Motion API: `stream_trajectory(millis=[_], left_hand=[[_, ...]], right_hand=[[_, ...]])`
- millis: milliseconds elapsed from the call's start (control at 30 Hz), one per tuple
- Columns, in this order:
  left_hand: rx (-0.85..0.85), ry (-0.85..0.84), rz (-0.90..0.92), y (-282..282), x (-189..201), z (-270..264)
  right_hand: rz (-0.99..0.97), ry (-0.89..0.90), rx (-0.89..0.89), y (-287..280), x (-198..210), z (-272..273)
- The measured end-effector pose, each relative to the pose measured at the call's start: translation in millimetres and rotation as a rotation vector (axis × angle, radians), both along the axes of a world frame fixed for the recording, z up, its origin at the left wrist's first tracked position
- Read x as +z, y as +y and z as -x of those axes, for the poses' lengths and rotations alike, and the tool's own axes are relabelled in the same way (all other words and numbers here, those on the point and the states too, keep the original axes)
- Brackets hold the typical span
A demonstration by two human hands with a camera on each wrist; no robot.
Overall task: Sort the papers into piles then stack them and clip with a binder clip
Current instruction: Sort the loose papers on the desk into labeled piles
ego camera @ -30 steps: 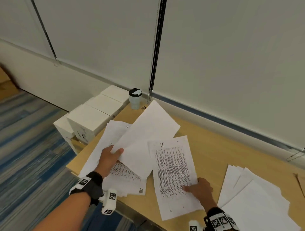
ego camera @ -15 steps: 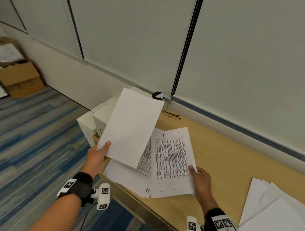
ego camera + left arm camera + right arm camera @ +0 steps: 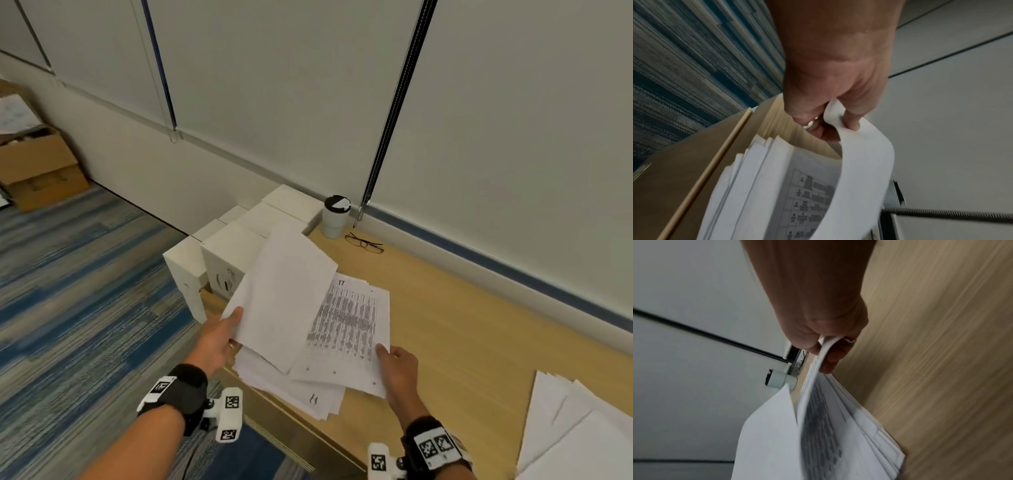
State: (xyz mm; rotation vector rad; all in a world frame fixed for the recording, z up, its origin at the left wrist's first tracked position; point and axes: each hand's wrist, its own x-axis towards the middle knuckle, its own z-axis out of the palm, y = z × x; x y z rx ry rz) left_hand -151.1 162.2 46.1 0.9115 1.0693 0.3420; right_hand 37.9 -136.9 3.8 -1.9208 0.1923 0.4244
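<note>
My left hand pinches the near left edge of a blank-faced sheet, thumb on top, and holds it tilted above the table. The left wrist view shows the same sheet curling up from my left hand. My right hand grips the near right corner of printed sheets headed "IT". Close up, my right hand pinches several sheets together. Under both lies a loose pile of papers at the table's front left corner. A second pile lies at the right.
White boxes stand at the table's left end. A lidded cup and a pair of glasses sit by the wall behind the papers. The wooden table ends just left of my left hand. A cardboard box sits on the carpet.
My right hand has slid the "IT" sheets left onto the pile and lifted their edge. My left hand raised the blank-faced sheet, then lowered it over them.
</note>
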Motion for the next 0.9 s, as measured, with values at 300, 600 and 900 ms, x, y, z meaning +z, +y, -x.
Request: stream_trajectory(millis=[300, 600, 900], left_hand=[[-0.188, 0.221, -0.364, -16.0, -15.1, -27.3], [-0.754, 0.591, -0.850, -15.9, -41.7, -52.4], [-1.024, 0.574, -1.034, -57.8, -53.9, -84.7]], right_hand=[[0.451, -0.060, 0.381, 30.6, -15.9, 20.5], [0.628, -0.167, 0.605, 50.2, 1.3, 28.4], [0.572, -0.151, 0.531, 23.5, -6.5, 24.3]])
